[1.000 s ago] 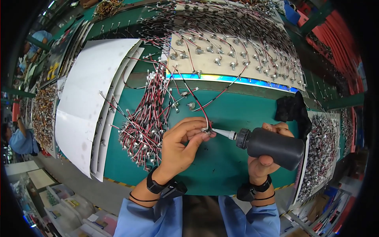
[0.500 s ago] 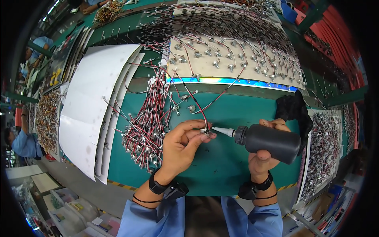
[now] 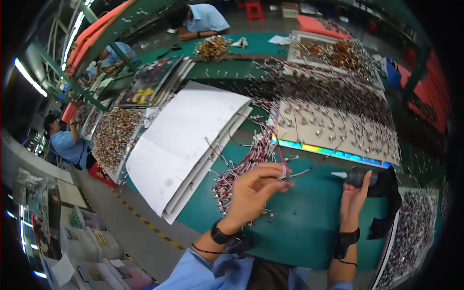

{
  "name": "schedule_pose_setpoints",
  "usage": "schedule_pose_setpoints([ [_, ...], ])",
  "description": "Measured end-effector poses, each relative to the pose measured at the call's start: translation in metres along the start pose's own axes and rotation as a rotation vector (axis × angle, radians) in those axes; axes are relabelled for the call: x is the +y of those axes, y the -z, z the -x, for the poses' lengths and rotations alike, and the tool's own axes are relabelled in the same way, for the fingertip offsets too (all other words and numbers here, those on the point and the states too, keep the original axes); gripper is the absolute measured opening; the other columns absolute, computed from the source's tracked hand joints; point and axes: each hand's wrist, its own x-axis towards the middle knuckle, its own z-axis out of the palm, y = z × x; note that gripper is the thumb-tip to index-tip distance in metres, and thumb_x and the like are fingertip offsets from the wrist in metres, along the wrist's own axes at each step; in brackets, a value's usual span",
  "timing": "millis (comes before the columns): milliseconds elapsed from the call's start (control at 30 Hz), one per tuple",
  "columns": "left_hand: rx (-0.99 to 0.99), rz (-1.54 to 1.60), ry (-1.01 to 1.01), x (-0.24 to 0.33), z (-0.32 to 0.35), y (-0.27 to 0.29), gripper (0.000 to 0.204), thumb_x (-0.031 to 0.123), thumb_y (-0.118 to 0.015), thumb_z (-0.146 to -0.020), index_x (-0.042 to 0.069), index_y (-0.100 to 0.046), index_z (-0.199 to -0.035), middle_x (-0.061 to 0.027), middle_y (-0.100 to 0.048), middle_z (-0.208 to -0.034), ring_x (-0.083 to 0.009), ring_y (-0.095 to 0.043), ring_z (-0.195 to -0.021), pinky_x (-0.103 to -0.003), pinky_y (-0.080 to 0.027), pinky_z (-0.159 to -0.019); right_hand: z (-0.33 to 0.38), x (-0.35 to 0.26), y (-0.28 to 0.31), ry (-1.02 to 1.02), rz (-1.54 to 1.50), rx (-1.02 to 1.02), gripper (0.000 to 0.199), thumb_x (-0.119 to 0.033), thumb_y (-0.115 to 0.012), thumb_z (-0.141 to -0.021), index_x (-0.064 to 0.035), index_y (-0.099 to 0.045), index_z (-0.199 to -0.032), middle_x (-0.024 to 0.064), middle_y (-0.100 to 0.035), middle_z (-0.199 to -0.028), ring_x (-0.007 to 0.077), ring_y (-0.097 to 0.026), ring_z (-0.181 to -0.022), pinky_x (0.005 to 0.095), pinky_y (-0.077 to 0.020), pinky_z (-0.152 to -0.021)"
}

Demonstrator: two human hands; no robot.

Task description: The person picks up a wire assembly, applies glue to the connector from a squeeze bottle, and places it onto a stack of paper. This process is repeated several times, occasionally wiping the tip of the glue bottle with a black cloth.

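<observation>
Above the green bench mat [image 3: 309, 227], my left hand [image 3: 253, 191] pinches a red wire's connector end [image 3: 285, 171]; right hand [image 3: 355, 193] grips the black glue bottle [image 3: 360, 177] beside it. Next: bring nozzle to connector, steady.

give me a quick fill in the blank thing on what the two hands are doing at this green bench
1. The left hand pinches a thin red wire with a small ____ connector at its end.
2. The right hand holds a black bottle whose white nozzle points toward the ____ hand.
3. The nozzle and the connector are ____, not touching.
4. Left of the wire bundle lies a stack of ____ boards.

Missing words: white; left; apart; white
</observation>
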Motion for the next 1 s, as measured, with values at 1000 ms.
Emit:
schedule_pose_setpoints([
  [1000, 0.915, -1.314, 0.299, -0.041, -0.226, 0.348, 0.026, 0.029, -0.068, -0.066, 0.005, -0.067, -0.076, -0.0172, -0.064, -0.079, -0.0336, -0.061, -0.080, -0.040, -0.048, -0.071, -0.015, 0.019, 0.019, -0.096, 0.064, -0.026, 0.040, -0.034, -0.049, -0.090, -0.0065, -0.045, -0.120, 0.0123, -0.056, -0.102, 0.0134, -0.052, -0.067, 0.0227, -0.0385, -0.048],
])
